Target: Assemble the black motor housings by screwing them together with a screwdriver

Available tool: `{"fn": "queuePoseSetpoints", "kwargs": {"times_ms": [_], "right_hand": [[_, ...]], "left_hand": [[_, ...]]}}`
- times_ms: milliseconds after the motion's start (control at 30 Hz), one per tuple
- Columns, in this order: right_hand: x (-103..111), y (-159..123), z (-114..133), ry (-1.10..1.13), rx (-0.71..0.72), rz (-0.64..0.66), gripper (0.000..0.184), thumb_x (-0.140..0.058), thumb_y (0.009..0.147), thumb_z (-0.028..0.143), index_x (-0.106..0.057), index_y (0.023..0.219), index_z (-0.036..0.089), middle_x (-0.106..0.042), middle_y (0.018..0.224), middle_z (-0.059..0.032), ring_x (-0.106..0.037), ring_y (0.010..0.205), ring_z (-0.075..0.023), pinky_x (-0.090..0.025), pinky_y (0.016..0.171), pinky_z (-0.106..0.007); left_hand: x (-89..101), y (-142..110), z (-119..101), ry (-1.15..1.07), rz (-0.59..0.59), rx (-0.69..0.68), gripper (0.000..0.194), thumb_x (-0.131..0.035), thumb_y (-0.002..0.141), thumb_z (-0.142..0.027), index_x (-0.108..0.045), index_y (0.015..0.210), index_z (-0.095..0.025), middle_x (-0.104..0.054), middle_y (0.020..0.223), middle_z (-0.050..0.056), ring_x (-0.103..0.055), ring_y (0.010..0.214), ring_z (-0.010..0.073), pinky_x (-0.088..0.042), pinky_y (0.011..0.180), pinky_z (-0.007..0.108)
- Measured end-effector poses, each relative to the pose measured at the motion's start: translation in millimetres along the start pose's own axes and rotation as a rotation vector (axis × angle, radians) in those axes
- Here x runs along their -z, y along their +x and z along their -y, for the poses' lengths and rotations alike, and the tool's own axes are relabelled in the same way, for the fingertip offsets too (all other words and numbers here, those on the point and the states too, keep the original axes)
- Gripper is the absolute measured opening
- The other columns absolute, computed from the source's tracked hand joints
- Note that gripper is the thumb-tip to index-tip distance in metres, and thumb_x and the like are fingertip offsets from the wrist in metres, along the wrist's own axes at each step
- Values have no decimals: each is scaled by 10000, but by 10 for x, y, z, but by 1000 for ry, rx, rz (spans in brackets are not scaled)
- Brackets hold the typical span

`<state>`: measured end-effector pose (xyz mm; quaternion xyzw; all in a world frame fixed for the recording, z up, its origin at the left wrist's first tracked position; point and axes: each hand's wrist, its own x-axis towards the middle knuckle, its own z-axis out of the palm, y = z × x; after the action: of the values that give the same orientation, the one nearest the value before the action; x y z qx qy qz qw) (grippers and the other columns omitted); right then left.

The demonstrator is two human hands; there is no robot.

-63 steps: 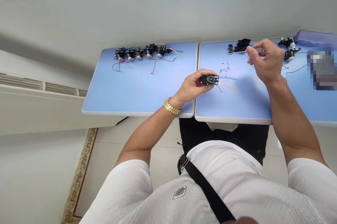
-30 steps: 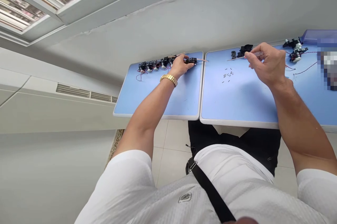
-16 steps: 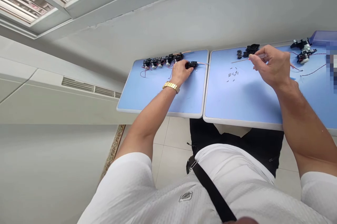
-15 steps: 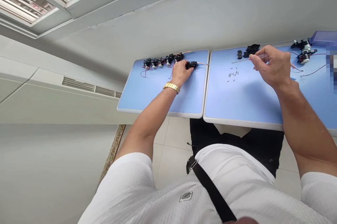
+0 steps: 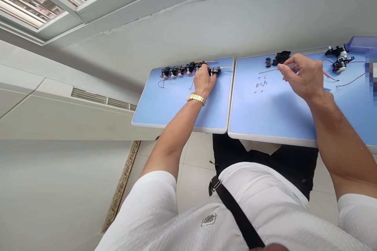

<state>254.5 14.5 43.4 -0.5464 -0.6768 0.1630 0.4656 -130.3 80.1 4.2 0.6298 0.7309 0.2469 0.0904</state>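
Note:
My left hand [image 5: 204, 81] rests at the far edge of the left table, its fingers shut on a black motor unit [image 5: 216, 71] with thin wires. That unit sits at the right end of a row of several similar motor units [image 5: 178, 71], tangled in red and dark wires. My right hand [image 5: 306, 79] pinches a small screwdriver [image 5: 290, 66] with a clear handle, its thin shaft pointing left. Below the shaft lie several tiny screws [image 5: 261, 85]. Black plastic parts [image 5: 281, 57] lie just beyond my right fingers.
Two blue tables with white rims [image 5: 182, 127] [image 5: 272, 138] stand side by side. Two more motor units [image 5: 340, 60] and a purple box [image 5: 361, 44] sit at the far right. A blurred patch [image 5: 371, 80] covers the right edge. A wall heater [image 5: 100, 99] is at left.
My left hand has carried the black unit from the middle of the tables to the end of the row at the far edge. My right hand stays nearly in place with the screwdriver.

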Motion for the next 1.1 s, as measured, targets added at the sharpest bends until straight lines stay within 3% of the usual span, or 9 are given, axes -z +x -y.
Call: {"fn": "queuePoseSetpoints", "kwargs": {"times_ms": [167,300,533,833,1000,1100], "right_hand": [[3,3,-14,-4,0,-7,287,-795,995,551,-680,820,355,-668,609,40,-689,606,-250,-580,668,-474],[19,-3,12,5,1,-7,341,-781,997,610,-659,811,351,-673,606,39,-694,604,-253,-555,641,-468],[25,-18,52,-1,21,2,280,-801,997,507,-664,820,337,-678,649,29,-694,624,-250,-567,692,-473],[32,-10,44,1,-1,0,286,-802,991,517,-663,807,348,-668,644,27,-696,637,-260,-545,673,-472],[45,-6,76,-19,-24,-5,286,-788,992,488,-647,784,351,-666,635,22,-699,650,-271,-525,690,-488],[63,-13,129,-17,-33,7,320,-785,1003,544,-627,797,357,-701,671,-4,-703,677,-291,-525,722,-514]], "left_hand": [[-113,262,-94,-10,-72,-7,405,-782,894,-154,-668,1280,-207,-748,1271,183,-648,1400,426,-458,1276,548],[-118,384,-24,-7,-79,43,395,-784,900,-131,-674,1273,-201,-734,1256,186,-621,1464,441,-446,1300,572],[-93,381,125,64,-89,46,338,-749,943,-139,-683,1267,-210,-695,1407,215,-639,1445,428,-454,1303,593],[-59,370,114,51,-119,28,273,-758,959,-186,-716,1226,-229,-632,1504,204,-532,1526,418,-398,1360,576],[67,88,6,48,-127,-8,244,-757,971,-205,-724,1212,-223,-614,1575,211,-448,1589,445,-327,1380,642],[114,-427,-239,22,-69,-235,130,-728,1034,-290,-741,1147,-227,-671,1552,191,-505,1573,428,-365,1347,647]]}}
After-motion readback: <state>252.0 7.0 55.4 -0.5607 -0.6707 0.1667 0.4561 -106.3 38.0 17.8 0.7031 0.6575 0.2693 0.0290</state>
